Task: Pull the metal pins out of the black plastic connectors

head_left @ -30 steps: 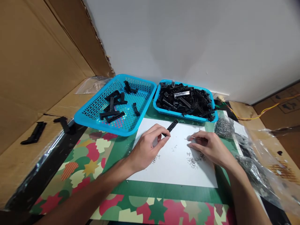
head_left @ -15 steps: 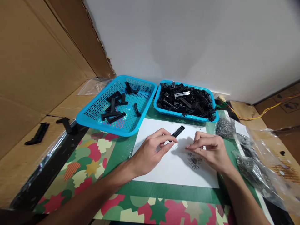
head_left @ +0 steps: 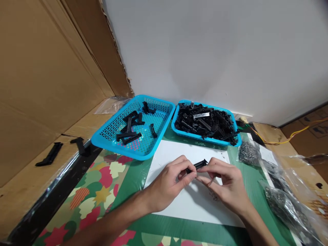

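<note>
My left hand (head_left: 170,184) pinches a long, narrow black plastic part (head_left: 201,164) between thumb and fingers above the white paper (head_left: 176,208). My right hand (head_left: 227,182) is closed in a pinch against the side of that part, its fingertips close to my left thumb. A thin wire-like piece (head_left: 212,181) shows by the right fingers; what the fingertips themselves grip is too small to make out. Beneath the right hand, partly hidden by it, lies a little pile of fine dark wire pieces (head_left: 213,196) on the paper.
A blue basket (head_left: 102,141) at the left holds several black parts. Another blue basket (head_left: 189,135) is heaped with them. Two more parts (head_left: 50,155) lie on cardboard at far left. Plastic bags of small metal pieces (head_left: 248,153) sit at right, near yellow cables (head_left: 287,140).
My right hand has moved left from above the wire pile to the black part and now meets it. The part has tilted flatter. The whole view has shifted slightly.
</note>
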`<move>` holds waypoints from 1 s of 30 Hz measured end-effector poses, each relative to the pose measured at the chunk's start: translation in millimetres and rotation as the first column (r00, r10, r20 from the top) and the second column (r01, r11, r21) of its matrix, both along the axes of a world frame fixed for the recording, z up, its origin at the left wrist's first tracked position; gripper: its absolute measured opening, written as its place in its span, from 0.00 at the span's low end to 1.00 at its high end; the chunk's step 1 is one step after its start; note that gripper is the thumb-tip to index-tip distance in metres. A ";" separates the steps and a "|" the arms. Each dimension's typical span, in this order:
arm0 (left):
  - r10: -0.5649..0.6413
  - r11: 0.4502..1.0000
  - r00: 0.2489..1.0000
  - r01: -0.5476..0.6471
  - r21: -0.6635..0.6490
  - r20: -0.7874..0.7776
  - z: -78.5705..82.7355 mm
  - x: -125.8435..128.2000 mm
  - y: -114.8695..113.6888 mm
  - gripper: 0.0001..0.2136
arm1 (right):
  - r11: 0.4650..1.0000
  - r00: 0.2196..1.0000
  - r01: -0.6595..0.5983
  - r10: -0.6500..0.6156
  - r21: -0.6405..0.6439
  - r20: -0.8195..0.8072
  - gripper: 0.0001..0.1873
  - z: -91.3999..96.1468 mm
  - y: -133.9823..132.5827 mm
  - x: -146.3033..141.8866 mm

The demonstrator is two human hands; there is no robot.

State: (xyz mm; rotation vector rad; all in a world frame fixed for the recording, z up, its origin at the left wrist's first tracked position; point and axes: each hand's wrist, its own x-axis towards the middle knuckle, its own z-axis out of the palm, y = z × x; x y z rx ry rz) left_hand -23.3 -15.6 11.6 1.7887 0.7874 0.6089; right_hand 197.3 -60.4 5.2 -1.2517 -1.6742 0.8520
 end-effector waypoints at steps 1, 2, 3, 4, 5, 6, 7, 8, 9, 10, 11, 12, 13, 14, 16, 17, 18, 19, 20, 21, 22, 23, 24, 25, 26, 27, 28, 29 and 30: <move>0.012 1.000 1.000 -0.012 0.009 -0.007 -0.6 -0.4 0.0 0.11 | 1.000 1.000 -0.012 0.012 -0.017 0.000 0.05 -0.2 0.0 -1.3; 0.022 1.000 1.000 -0.021 0.018 -0.016 -1.3 -0.8 0.3 0.11 | 0.999 1.000 -0.018 0.018 -0.032 -0.006 0.06 -0.5 0.0 -2.7; 0.029 0.999 0.999 -0.028 0.028 -0.027 -2.0 -1.2 0.6 0.11 | 0.999 1.000 -0.021 0.021 -0.047 -0.013 0.06 -0.9 0.0 -4.2; 0.036 0.999 0.999 -0.035 0.039 -0.039 -2.8 -1.6 1.1 0.11 | 0.998 1.000 -0.018 0.017 -0.060 -0.019 0.07 -1.2 0.0 -5.6; 0.044 0.998 0.998 -0.042 0.051 -0.051 -3.4 -1.9 1.6 0.10 | 0.997 1.000 -0.012 0.010 -0.071 -0.024 0.08 -1.5 0.0 -7.0; 0.051 0.997 0.997 -0.047 0.062 -0.064 -3.9 -2.1 2.0 0.10 | 0.997 1.000 -0.005 0.003 -0.082 -0.026 0.09 -1.8 0.1 -8.2; 0.051 0.996 0.996 -0.046 0.072 -0.075 -4.2 -2.2 2.2 0.10 | 0.996 1.000 0.003 -0.005 -0.091 -0.025 0.09 -2.0 0.4 -9.1; 0.046 0.996 0.995 -0.039 0.084 -0.086 -4.5 -2.2 2.3 0.10 | 0.995 1.000 0.011 -0.014 -0.099 -0.023 0.10 -2.3 0.8 -9.6; 0.037 0.995 0.995 -0.028 0.096 -0.097 -4.7 -2.0 2.1 0.10 | 0.994 0.999 0.023 -0.026 -0.109 -0.019 0.10 -2.6 1.4 -9.3; 0.027 0.994 0.993 -0.015 0.113 -0.111 -5.2 -1.8 1.9 0.11 | 0.992 0.999 0.046 -0.048 -0.117 -0.016 0.10 -3.0 2.3 -8.2; 0.021 0.991 0.991 -0.004 0.133 -0.131 -6.0 -1.5 1.5 0.11 | 0.989 0.997 0.080 -0.082 -0.121 -0.009 0.11 -3.5 3.4 -6.3; 0.026 0.988 0.988 -0.002 0.154 -0.154 -7.2 -1.3 1.2 0.11 | 0.984 0.992 0.125 -0.126 -0.125 0.000 0.11 -4.0 4.8 -3.6; 0.044 0.985 0.983 -0.013 0.172 -0.179 -8.9 -1.1 0.9 0.10 | 0.976 0.985 0.174 -0.174 -0.128 0.013 0.12 -4.6 6.3 -0.4; 0.072 0.982 0.976 -0.033 0.185 -0.205 -10.9 -0.9 0.9 0.09 | 0.966 0.975 0.220 -0.218 -0.133 0.029 0.13 -5.1 8.0 3.3; 0.115 0.976 0.963 -0.064 0.209 -0.242 -15.4 -0.7 1.5 0.12 | 0.950 0.962 0.271 -0.263 -0.158 0.069 0.14 -6.2 11.4 10.1; 0.125 0.972 0.959 -0.067 0.224 -0.253 -17.5 -0.5 2.0 0.14 | 0.946 0.961 0.273 -0.260 -0.177 0.094 0.14 -6.8 13.0 12.6; 0.127 0.968 0.958 -0.063 0.243 -0.258 -19.2 -0.3 2.7 0.15 | 0.944 0.962 0.267 -0.248 -0.194 0.118 0.14 -7.5 14.4 14.1; 0.122 0.963 0.958 -0.051 0.265 -0.260 -20.3 0.0 3.5 0.14 | 0.943 0.962 0.259 -0.233 -0.209 0.140 0.14 -8.3 15.5 14.7; 0.117 0.957 0.959 -0.039 0.286 -0.259 -21.0 0.3 4.2 0.13 | 0.943 0.962 0.252 -0.221 -0.218 0.159 0.14 -9.2 16.4 14.3; 0.112 0.953 0.960 -0.030 0.302 -0.258 -21.2 0.6 4.8 0.12 | 0.943 0.962 0.249 -0.214 -0.221 0.170 0.14 -10.4 17.1 13.0; 0.109 0.950 0.960 -0.025 0.310 -0.257 -21.1 0.9 5.3 0.12 | 0.943 0.962 0.248 -0.211 -0.221 0.175 0.14 -11.7 17.6 11.2; 0.102 0.949 0.962 -0.017 0.316 -0.254 -20.7 1.1 5.7 0.11 | 0.944 0.962 0.245 -0.209 -0.220 0.175 0.13 -13.2 18.0 9.0; 0.091 0.948 0.964 -0.007 0.319 -0.248 -20.2 1.2 6.0 0.10 | 0.945 0.963 0.243 -0.208 -0.219 0.171 0.13 -14.7 18.3 6.6; 0.080 0.947 0.967 0.003 0.321 -0.243 -19.6 1.2 6.2 0.09 | 0.945 0.964 0.242 -0.208 -0.218 0.167 0.13 -16.3 18.5 4.4; 0.071 0.946 0.969 0.010 0.323 -0.237 -19.2 1.2 6.4 0.08 | 0.945 0.964 0.244 -0.211 -0.216 0.164 0.12 -17.9 18.7 2.3; 0.063 0.945 0.970 0.016 0.325 -0.233 -18.9 1.1 6.6 0.08 | 0.946 0.963 0.247 -0.214 -0.213 0.165 0.12 -19.4 18.9 0.4; 0.060 0.944 0.971 0.021 0.328 -0.233 -18.7 0.9 6.7 0.07 | 0.946 0.961 0.251 -0.218 -0.208 0.169 0.12 -20.6 19.0 -1.2; 0.061 0.943 0.970 0.021 0.331 -0.237 -18.6 0.8 6.7 0.07 | 0.946 0.959 0.256 -0.223 -0.200 0.175 0.12 -21.6 19.0 -2.6; 0.063 0.942 0.968 0.023 0.334 -0.245 -18.6 0.8 6.7 0.07 | 0.946 0.957 0.261 -0.227 -0.193 0.181 0.13 -22.4 19.0 -3.7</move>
